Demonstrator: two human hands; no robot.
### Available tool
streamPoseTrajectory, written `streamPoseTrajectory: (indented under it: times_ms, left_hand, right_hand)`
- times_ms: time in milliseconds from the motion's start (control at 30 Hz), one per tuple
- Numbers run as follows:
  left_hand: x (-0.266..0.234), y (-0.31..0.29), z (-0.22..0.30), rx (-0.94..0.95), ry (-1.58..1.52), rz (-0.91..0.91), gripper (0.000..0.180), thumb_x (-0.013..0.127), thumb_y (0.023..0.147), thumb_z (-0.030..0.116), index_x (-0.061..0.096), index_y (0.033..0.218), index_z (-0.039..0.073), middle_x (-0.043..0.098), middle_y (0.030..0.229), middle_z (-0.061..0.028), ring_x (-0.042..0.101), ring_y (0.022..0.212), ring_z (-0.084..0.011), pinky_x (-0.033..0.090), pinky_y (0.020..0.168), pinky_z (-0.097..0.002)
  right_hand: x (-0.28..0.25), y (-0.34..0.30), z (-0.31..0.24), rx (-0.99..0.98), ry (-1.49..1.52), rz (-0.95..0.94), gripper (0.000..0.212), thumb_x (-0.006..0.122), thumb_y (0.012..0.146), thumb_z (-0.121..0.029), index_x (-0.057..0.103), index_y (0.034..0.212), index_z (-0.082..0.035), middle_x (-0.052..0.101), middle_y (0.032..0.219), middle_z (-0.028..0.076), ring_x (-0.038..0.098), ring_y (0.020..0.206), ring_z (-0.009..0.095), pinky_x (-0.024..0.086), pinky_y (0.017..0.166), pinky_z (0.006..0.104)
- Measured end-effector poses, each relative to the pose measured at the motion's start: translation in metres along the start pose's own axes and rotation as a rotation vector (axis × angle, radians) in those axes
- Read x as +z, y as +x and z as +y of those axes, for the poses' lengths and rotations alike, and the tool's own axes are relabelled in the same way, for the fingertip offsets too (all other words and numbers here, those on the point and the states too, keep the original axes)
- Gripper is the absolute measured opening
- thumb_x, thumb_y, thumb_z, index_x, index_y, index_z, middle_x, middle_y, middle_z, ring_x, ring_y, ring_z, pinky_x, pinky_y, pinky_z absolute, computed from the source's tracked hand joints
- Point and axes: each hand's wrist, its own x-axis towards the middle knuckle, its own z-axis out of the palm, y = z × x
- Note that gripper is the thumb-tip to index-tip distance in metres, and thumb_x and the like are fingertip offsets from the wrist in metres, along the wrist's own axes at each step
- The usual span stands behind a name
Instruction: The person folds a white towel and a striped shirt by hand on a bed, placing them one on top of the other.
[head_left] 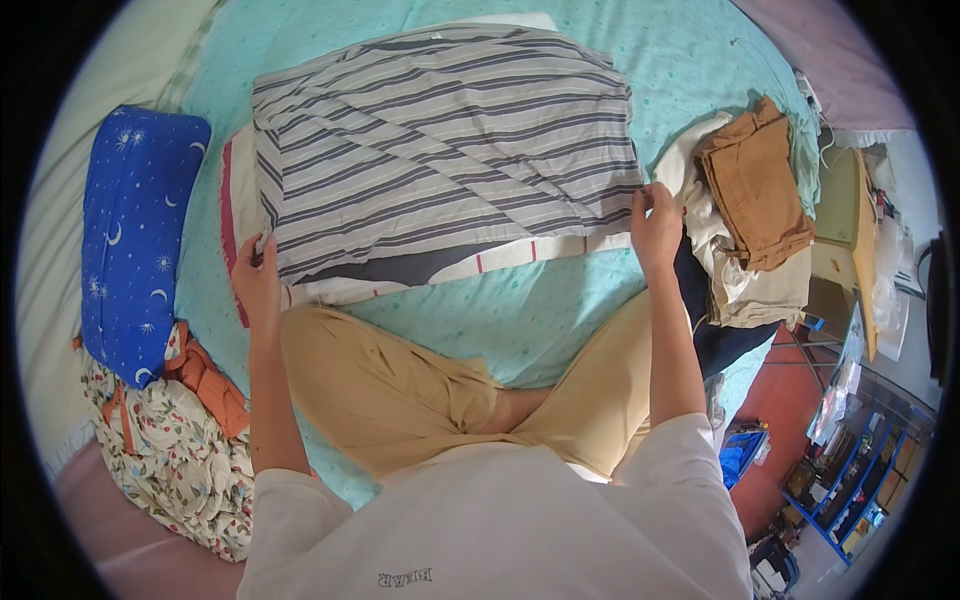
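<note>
A grey garment with dark and white stripes (450,140) lies spread out in front of my crossed legs. At its near left corner, my left hand (257,275) pinches the cloth between thumb and fingers. My right hand (656,225) grips the near right corner the same way. Beneath the garment is a white cloth with red marks (510,255), its red edge showing at the left. A dark patch (390,268) shows between the garment's near edge and that cloth.
A blue pillow with moons and stars (145,240) lies at the left, above a crumpled floral cloth (190,470) and an orange one (208,380). A pile with folded brown clothing (757,185) sits at the right on the turquoise sheet (480,340). Blue shelving (850,480) stands beyond the bed.
</note>
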Motion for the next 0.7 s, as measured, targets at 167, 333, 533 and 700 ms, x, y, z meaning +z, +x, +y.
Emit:
streamPoseTrajectory:
  times_ms: [167, 333, 533, 700]
  left_hand:
    - [-0.021, 0.014, -0.002, -0.139, -0.837, -0.021, 0.029, 0.063, 0.094, 0.017, 0.063, 0.114, -0.004, 0.066, 0.101, -0.0061, 0.061, 0.09, -0.0126, 0.048, 0.078, -0.026]
    - [-0.013, 0.02, -0.036, -0.262, -0.929, -0.074, 0.033, 0.065, 0.093, 0.018, 0.06, 0.121, 0.0, 0.065, 0.109, -0.0051, 0.061, 0.096, -0.012, 0.049, 0.083, -0.0261]
    - [-0.013, 0.007, -0.019, -0.242, -0.884, -0.082, 0.028, 0.061, 0.096, 0.02, 0.06, 0.117, 0.001, 0.065, 0.104, -0.0035, 0.061, 0.095, -0.0106, 0.049, 0.083, -0.0249]
    - [-0.046, 0.028, -0.019, -0.078, -0.952, -0.156, 0.026, 0.059, 0.097, 0.022, 0.063, 0.114, 0.002, 0.066, 0.1, -0.0027, 0.061, 0.092, -0.0105, 0.048, 0.083, -0.0257]
  right_hand:
    - [-0.007, 0.023, 0.04, 0.538, 0.795, 0.149, 0.015, 0.058, 0.094, -0.013, 0.057, 0.094, 0.002, 0.056, 0.078, 0.003, 0.049, 0.068, 0.011, 0.04, 0.061, 0.028]
    - [0.02, 0.015, 0.058, 0.775, 0.852, -0.029, 0.029, 0.053, 0.099, -0.023, 0.061, 0.107, 0.004, 0.062, 0.09, 0.004, 0.055, 0.079, 0.012, 0.044, 0.073, 0.0271]
    - [0.011, 0.0, 0.034, 0.714, 0.749, -0.107, 0.045, 0.051, 0.101, -0.033, 0.058, 0.123, 0.006, 0.064, 0.115, 0.011, 0.057, 0.105, 0.017, 0.042, 0.093, 0.029]
    - [-0.017, 0.018, 0.038, 0.475, 0.872, -0.039, 0.045, 0.049, 0.102, -0.036, 0.06, 0.115, 0.006, 0.067, 0.101, 0.008, 0.058, 0.096, 0.014, 0.044, 0.084, 0.0293]
